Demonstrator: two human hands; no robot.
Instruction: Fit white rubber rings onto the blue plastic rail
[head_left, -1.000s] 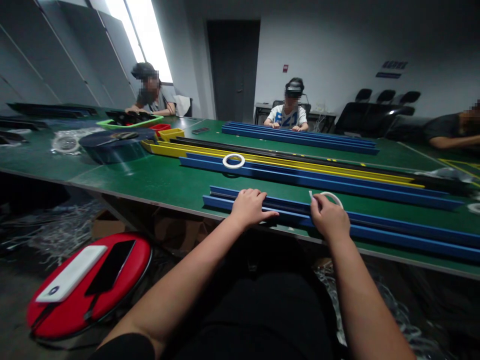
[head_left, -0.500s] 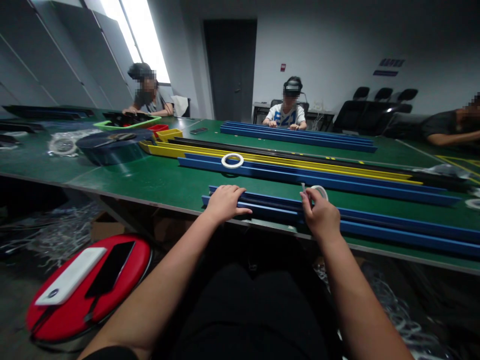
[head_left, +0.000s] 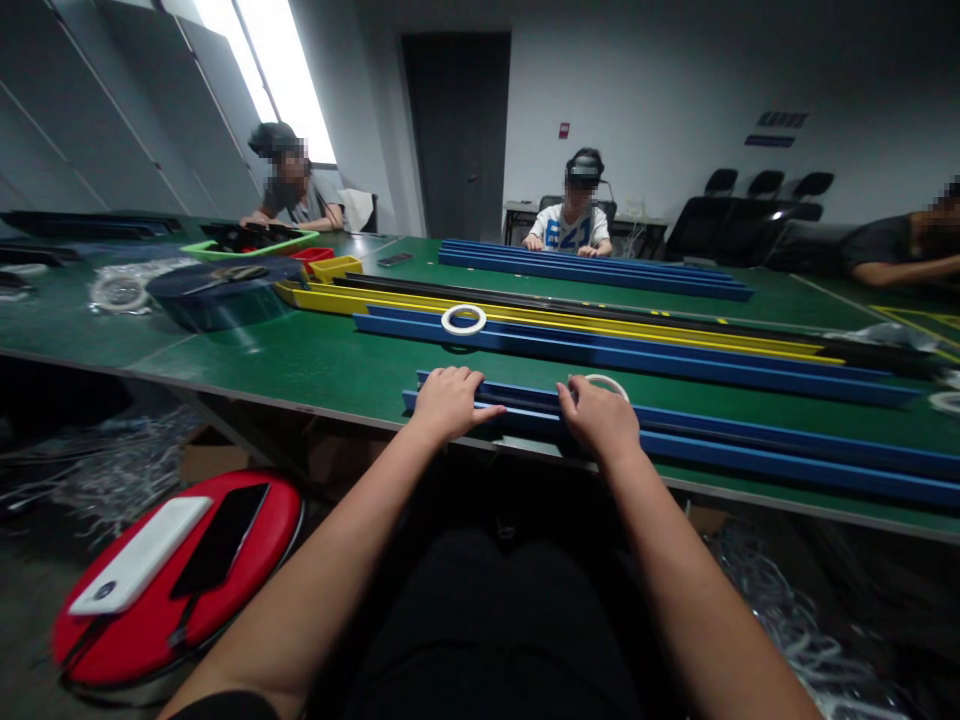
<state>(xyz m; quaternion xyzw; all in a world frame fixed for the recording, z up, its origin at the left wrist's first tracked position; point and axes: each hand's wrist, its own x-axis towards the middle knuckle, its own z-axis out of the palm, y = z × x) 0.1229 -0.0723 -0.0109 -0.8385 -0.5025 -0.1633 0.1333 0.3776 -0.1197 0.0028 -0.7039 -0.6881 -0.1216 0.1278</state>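
A long blue channel profile (head_left: 750,463) lies along the near edge of the green table. Its left end is under my left hand (head_left: 448,402), fingers over the far side and thumb along the near side, gripping it. Farther right, my right hand (head_left: 606,420) is closed on a white roll of tape (head_left: 616,385), low against the same profile. Most of that roll, and any strip pulled from it, is hidden behind the fingers. Another white tape roll (head_left: 447,321) rests on the blue profiles (head_left: 675,365) just beyond.
Yellow and black profiles (head_left: 525,316) lie farther back. A large dark round coil (head_left: 202,305), yellow bin (head_left: 336,268) and green tray (head_left: 300,242) stand at left. A red stool (head_left: 247,555) holds a white box and a phone. Three people sit around the table.
My right hand has moved left and down with the tape roll, onto the blue profile. The short tape end that stood up at its fingertips no longer shows. My left hand stays put.
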